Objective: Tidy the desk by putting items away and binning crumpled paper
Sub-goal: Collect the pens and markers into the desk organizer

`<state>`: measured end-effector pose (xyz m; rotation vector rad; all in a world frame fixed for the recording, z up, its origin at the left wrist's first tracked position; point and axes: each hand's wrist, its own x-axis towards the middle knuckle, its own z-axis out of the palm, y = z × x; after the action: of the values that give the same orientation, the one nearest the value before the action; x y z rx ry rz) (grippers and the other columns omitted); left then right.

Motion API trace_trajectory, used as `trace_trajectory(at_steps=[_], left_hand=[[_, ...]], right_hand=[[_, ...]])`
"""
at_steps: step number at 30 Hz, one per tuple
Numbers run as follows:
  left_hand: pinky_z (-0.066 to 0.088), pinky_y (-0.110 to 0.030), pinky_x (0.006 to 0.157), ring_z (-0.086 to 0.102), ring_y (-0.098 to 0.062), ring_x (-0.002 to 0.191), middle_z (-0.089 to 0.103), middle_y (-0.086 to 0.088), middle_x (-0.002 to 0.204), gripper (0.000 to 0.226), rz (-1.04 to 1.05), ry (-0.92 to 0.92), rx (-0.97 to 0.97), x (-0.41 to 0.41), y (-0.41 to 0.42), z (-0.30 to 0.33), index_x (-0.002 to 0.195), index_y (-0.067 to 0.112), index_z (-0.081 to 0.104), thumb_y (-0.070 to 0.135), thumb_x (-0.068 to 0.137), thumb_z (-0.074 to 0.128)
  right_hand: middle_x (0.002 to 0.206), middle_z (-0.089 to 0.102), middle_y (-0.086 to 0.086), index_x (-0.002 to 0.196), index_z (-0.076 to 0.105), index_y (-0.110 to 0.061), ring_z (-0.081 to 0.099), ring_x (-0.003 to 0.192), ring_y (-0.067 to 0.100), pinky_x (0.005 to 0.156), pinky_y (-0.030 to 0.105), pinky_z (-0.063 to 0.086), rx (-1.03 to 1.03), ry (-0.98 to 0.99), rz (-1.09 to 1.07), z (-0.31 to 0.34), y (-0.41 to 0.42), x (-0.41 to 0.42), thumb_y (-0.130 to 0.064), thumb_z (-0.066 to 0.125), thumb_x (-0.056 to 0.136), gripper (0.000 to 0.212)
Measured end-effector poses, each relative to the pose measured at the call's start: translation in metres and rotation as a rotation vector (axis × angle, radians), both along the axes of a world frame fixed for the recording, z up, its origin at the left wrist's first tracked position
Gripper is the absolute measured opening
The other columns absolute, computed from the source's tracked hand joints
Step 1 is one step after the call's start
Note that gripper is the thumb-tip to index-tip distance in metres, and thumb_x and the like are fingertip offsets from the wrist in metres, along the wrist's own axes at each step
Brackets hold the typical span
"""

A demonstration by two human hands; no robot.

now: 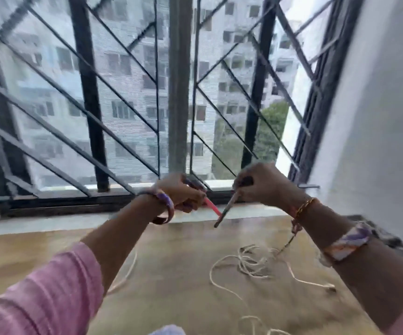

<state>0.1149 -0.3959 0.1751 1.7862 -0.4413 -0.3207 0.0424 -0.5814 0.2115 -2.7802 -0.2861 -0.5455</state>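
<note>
1. The left hand (181, 192) is raised in front of the window, fingers curled round a red pen (212, 207) whose tip slants down and to the right
2. The right hand (259, 183) is up at the same height, clenched on a dark pen (227, 209) that slants down and to the left — its lower end crosses or meets the tip of the red pen; blur keeps me from saying whether they truly touch
3. Both pens are held in the air above the far edge of the wooden desk (176, 267), near the window sill (50, 222)
4. A white cable (249, 264) lies in loose loops on the desk under the right forearm, one strand trailing off toward the lower right
5. The left wrist wears a purple band (168, 205), the left arm a pink sleeve (50, 291); the right wrist has a beaded bracelet (303, 207) and a patterned band (345, 240) farther up the forearm
6. Behind the hands stands a black window grille (89, 97) — beyond it, apartment blocks and a green tree (270, 131)
</note>
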Motion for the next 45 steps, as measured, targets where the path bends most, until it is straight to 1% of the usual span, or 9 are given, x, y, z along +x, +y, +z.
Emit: trace_trajectory(at_steps=[5, 9, 13, 15, 19, 24, 33, 39, 45], left_hand=[[0.048, -0.018, 0.039, 0.054, -0.007, 0.036, 0.060, 0.001, 0.043, 0.015, -0.163, 0.020, -0.035, -0.024, -0.163, -0.002, 0.074, 0.008, 0.060, -0.003, 0.084, 0.060], [0.051, -0.021, 0.043, 0.056, -0.007, 0.038, 0.059, -0.010, 0.062, 0.015, -0.193, -0.002, -0.009, -0.040, -0.265, -0.005, 0.075, 0.008, 0.060, -0.004, 0.084, 0.059], [0.051, -0.023, 0.043, 0.055, -0.009, 0.038, 0.059, -0.011, 0.062, 0.018, -0.144, -0.115, 0.074, -0.046, -0.338, -0.018, 0.068, 0.006, 0.060, -0.003, 0.083, 0.057], [0.054, -0.027, 0.045, 0.056, -0.009, 0.038, 0.060, -0.011, 0.061, 0.011, -0.130, -0.164, 0.131, -0.044, -0.365, -0.026, 0.076, -0.001, 0.065, -0.001, 0.084, 0.056], [0.059, -0.044, 0.071, 0.070, -0.031, 0.073, 0.069, -0.022, 0.077, 0.011, -0.118, -0.275, 0.257, -0.026, -0.411, -0.040, 0.076, -0.002, 0.069, 0.004, 0.081, 0.060], [0.057, -0.043, 0.078, 0.068, -0.033, 0.090, 0.070, -0.023, 0.092, 0.017, -0.150, -0.364, 0.435, -0.001, -0.444, -0.053, 0.090, -0.007, 0.069, 0.007, 0.081, 0.063], [0.054, -0.039, 0.085, 0.065, -0.028, 0.096, 0.066, -0.017, 0.107, 0.031, -0.234, -0.416, 0.467, 0.001, -0.415, -0.049, 0.106, -0.003, 0.064, 0.009, 0.078, 0.069], [0.054, -0.031, 0.072, 0.056, -0.015, 0.069, 0.067, -0.012, 0.082, 0.019, -0.203, -0.536, 0.425, -0.009, -0.323, -0.023, 0.092, 0.001, 0.069, 0.013, 0.078, 0.070], [0.036, -0.002, 0.048, 0.048, 0.001, 0.056, 0.059, 0.001, 0.076, 0.020, -0.167, -0.548, 0.539, -0.009, -0.193, -0.019, 0.096, 0.007, 0.070, 0.020, 0.080, 0.068]], right_hand=[[0.088, 0.074, 0.013, 0.087, 0.076, -0.005, 0.066, 0.088, 0.022, 0.057, -0.001, 0.032, 0.038, -0.089, -0.293, 0.007, -0.140, -0.055, -0.011, 0.065, 0.072, 0.019], [0.084, 0.073, 0.014, 0.082, 0.075, -0.004, 0.068, 0.082, 0.025, 0.073, 0.020, 0.047, 0.103, -0.211, -0.503, 0.010, -0.228, -0.085, 0.000, 0.069, 0.072, 0.012], [0.089, 0.072, 0.015, 0.087, 0.074, -0.003, 0.068, 0.085, 0.026, 0.076, 0.023, 0.049, 0.110, -0.239, -0.612, -0.007, -0.288, -0.091, -0.001, 0.070, 0.074, 0.013], [0.091, 0.072, 0.014, 0.087, 0.074, -0.004, 0.067, 0.087, 0.027, 0.079, 0.027, 0.052, 0.116, -0.236, -0.631, -0.020, -0.309, -0.086, -0.002, 0.068, 0.076, 0.013], [0.094, 0.072, 0.013, 0.089, 0.073, -0.005, 0.067, 0.090, 0.027, 0.082, 0.030, 0.053, 0.138, -0.200, -0.651, -0.040, -0.340, -0.063, -0.001, 0.064, 0.078, 0.015], [0.097, 0.070, 0.014, 0.093, 0.072, -0.006, 0.066, 0.090, 0.027, 0.082, 0.032, 0.054, 0.158, -0.138, -0.641, -0.060, -0.354, -0.030, 0.002, 0.060, 0.080, 0.019], [0.104, 0.068, 0.015, 0.103, 0.068, -0.004, 0.065, 0.093, 0.025, 0.084, 0.029, 0.053, 0.138, -0.034, -0.623, -0.070, -0.334, -0.021, -0.001, 0.063, 0.084, 0.020], [0.092, 0.070, 0.012, 0.090, 0.072, -0.007, 0.066, 0.085, 0.023, 0.079, 0.032, 0.055, 0.129, -0.067, -0.476, -0.046, -0.270, -0.024, -0.004, 0.066, 0.080, 0.012], [0.077, 0.068, 0.005, 0.081, 0.073, -0.009, 0.060, 0.070, 0.014, 0.064, 0.023, 0.045, 0.136, -0.039, -0.223, -0.044, -0.151, -0.012, -0.007, 0.068, 0.075, 0.008]])
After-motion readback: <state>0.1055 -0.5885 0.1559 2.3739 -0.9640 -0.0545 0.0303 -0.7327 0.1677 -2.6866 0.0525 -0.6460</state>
